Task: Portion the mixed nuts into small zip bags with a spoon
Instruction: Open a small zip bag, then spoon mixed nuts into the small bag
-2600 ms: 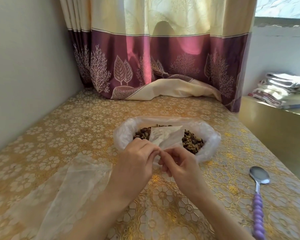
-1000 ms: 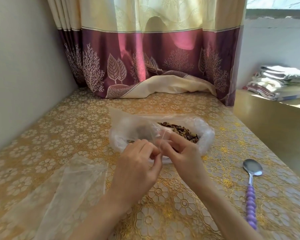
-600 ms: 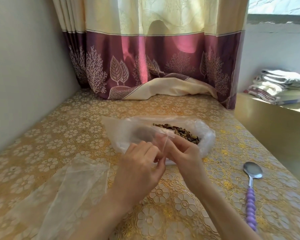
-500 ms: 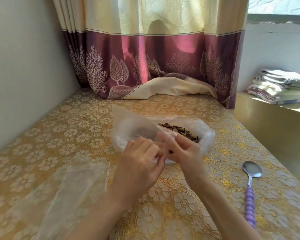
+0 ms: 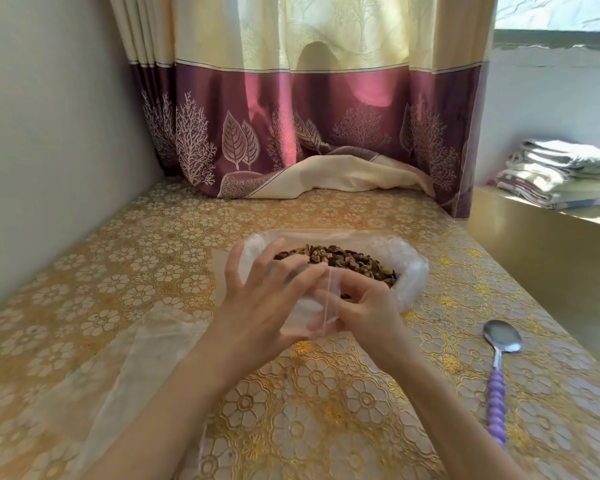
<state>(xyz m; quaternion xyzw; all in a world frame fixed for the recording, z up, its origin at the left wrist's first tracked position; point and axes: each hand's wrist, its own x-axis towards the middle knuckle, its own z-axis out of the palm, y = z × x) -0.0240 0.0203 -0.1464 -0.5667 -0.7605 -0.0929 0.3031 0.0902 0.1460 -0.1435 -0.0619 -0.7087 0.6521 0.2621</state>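
Observation:
Mixed nuts (image 5: 340, 259) lie in a big rolled-down plastic bag (image 5: 411, 271) at the middle of the table. Just in front of it I hold a small clear zip bag (image 5: 303, 311) between both hands. My left hand (image 5: 257, 306) has its fingers straight and fanned out against the zip bag's film. My right hand (image 5: 366, 311) pinches the zip bag's upright mouth edge. A metal spoon (image 5: 499, 355) with a purple beaded handle lies on the table to the right, apart from both hands.
Several empty clear bags (image 5: 97, 382) lie in a loose pile at the front left. A wall runs along the left, and a curtain (image 5: 309, 133) hangs down onto the table's far end. Beyond the table's right edge, folded towels (image 5: 565, 171) sit on a ledge.
My left hand's fingers have gone from curled and pinching the zip bag to straight and spread against it. The right hand keeps its pinch on the bag's edge. The spoon has not moved.

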